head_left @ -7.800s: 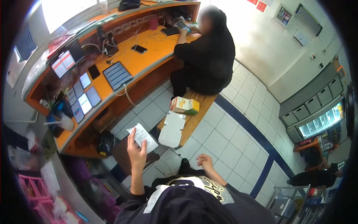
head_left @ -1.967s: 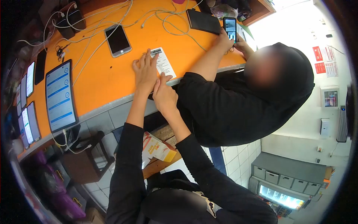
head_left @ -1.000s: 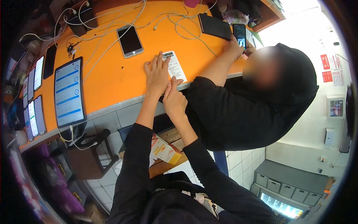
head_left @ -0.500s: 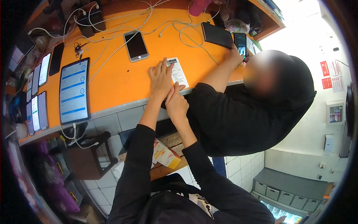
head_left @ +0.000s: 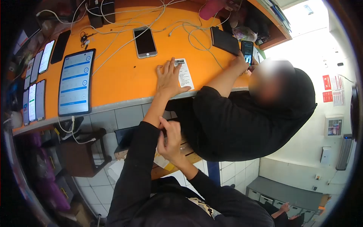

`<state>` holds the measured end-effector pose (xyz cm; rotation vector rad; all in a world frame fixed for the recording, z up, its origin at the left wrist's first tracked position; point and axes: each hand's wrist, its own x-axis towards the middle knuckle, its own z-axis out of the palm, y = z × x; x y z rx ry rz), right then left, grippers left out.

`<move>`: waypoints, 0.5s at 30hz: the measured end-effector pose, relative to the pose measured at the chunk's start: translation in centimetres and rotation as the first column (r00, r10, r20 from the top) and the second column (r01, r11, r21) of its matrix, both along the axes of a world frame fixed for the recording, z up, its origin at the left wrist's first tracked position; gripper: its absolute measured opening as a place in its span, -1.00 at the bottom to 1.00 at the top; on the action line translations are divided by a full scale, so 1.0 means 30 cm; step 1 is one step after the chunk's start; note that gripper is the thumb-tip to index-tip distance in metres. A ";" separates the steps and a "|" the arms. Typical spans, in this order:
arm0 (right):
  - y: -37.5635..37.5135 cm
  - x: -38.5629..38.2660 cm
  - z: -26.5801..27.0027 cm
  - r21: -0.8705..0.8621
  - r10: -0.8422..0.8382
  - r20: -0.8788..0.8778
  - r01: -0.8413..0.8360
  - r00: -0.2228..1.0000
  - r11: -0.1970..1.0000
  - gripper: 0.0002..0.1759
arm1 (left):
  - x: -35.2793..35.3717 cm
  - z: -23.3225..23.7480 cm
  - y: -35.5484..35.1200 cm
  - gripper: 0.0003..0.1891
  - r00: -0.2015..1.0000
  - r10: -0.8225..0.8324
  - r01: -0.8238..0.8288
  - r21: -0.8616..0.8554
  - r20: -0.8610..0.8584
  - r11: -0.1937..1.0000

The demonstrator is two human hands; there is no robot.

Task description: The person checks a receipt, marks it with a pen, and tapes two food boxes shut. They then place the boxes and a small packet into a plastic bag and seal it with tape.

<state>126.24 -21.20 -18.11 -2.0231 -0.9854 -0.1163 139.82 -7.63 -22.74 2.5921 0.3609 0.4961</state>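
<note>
- A white printed slip (head_left: 186, 78) is lying flat on the orange counter (head_left: 117, 83), close to the front edge, partly under the person's left hand (head_left: 168, 80).
- The slip's long axis is running from the front edge toward the back edge, leaning a little, so its far end is sitting slightly left of its near end.
- Its dark printed band is pointing toward the back edge; the opposite short end is facing the front edge.
- The left hand is resting palm down with its fingers spread. The index fingertip is overlapping the slip's left long side near the band, the thumb is reaching across the near end, and the other fingers are lying to the left of the slip. Most of the print is showing to the right of the index finger.
- The right hand (head_left: 172, 142) is hovering off the front edge, index finger extending toward the left wrist, the rest curling, thumb apart; whether it is touching the wrist cannot be told.
- A dark-screened phone (head_left: 145, 43) is lying behind the slip, to its left; a tablet (head_left: 75, 83) is lying farther left, along the front edge.
- A co-worker (head_left: 236, 125) is sitting at the front edge, right of the slip, holding a lit phone (head_left: 247, 52).
</note>
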 end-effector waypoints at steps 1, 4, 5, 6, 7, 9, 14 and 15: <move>0.018 0.019 0.048 0.173 0.043 -0.042 -0.035 0.998 0.984 -0.54 | 0.002 -0.001 0.003 0.01 1.000 0.003 -0.003 0.007 0.011 1.000; 0.100 0.119 0.131 0.168 0.292 0.161 -0.318 0.943 0.933 -0.68 | 0.001 -0.005 0.005 0.01 1.000 -0.002 0.002 -0.004 0.024 1.000; 0.119 0.150 0.083 0.164 0.292 0.160 -0.317 0.943 0.934 -0.68 | 0.002 -0.009 0.003 0.01 1.000 -0.003 0.004 -0.008 0.024 1.000; 0.139 0.176 -0.008 0.193 0.366 0.147 -0.390 0.919 0.900 -0.73 | 0.000 -0.011 0.002 0.01 0.999 -0.004 0.004 0.000 0.043 1.000; 0.155 0.185 -0.067 0.224 0.438 0.136 -0.458 0.889 0.860 -0.71 | -0.003 -0.013 0.002 0.00 0.998 -0.004 0.003 0.010 0.063 1.000; 0.191 0.193 -0.083 0.271 0.388 0.144 -0.414 0.910 0.869 -0.66 | 0.004 -0.005 0.019 0.01 0.998 -0.012 0.011 0.015 0.067 1.000; 0.193 0.181 -0.107 0.331 0.294 0.145 -0.326 0.945 0.885 -0.56 | -0.001 -0.011 0.013 0.00 0.997 -0.022 0.021 0.017 0.075 1.000; 0.193 0.180 -0.108 0.331 0.284 0.147 -0.318 0.947 0.888 -0.54 | -0.001 -0.011 0.012 0.00 0.997 -0.022 0.021 0.016 0.081 1.000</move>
